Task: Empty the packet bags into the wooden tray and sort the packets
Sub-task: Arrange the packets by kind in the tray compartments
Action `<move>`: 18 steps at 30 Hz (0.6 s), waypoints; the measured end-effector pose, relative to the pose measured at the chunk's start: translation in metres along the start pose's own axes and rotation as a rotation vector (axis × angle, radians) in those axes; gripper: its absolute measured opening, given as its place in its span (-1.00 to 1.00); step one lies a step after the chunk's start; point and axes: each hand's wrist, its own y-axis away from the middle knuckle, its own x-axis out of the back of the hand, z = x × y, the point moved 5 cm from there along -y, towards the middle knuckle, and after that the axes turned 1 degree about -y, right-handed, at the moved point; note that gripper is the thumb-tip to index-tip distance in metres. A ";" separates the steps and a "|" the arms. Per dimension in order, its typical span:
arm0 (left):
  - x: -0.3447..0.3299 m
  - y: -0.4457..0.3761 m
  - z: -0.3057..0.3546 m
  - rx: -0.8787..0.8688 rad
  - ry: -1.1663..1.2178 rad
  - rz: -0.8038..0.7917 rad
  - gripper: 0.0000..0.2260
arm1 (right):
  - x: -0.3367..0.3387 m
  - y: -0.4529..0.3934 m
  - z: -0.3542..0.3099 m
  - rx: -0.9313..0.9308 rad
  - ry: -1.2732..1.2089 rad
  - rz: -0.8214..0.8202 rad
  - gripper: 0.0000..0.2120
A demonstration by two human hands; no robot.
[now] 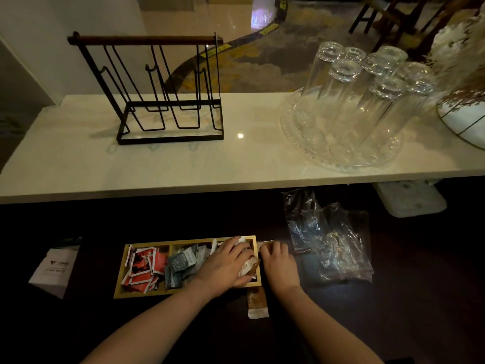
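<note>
A wooden tray (147,292) with three compartments lies on the dark lower counter. Red packets (143,266) fill its left compartment and grey-blue packets (181,264) its middle one. My left hand (225,264) lies palm down over the right compartment, pressing on white and brown packets (249,266) there. My right hand (279,261) rests just outside the tray's right wall, fingers curled on a pale packet (266,243) at the tray's far corner. One brown packet (257,302) lies on the counter in front of the tray. Crumpled clear plastic bags (328,237) lie to the right.
A white folded card (55,269) stands left of the tray. On the raised marble shelf (236,153) behind are a black wire rack (168,95), a glass platter (296,137) carrying several upturned glasses, and a gold-trimmed white vessel (462,119). A white box (409,198) sits under the shelf.
</note>
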 end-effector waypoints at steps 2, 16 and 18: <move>0.003 0.001 0.001 0.002 0.070 -0.009 -0.38 | 0.006 -0.006 0.005 -0.051 -0.068 0.018 -0.64; 0.010 0.060 -0.022 0.406 0.443 0.125 -0.42 | -0.024 0.102 -0.012 -0.400 -0.734 -0.188 -0.79; 0.002 0.063 -0.008 0.350 0.411 0.067 -0.39 | -0.025 0.106 -0.024 -0.380 -0.535 -0.142 -0.72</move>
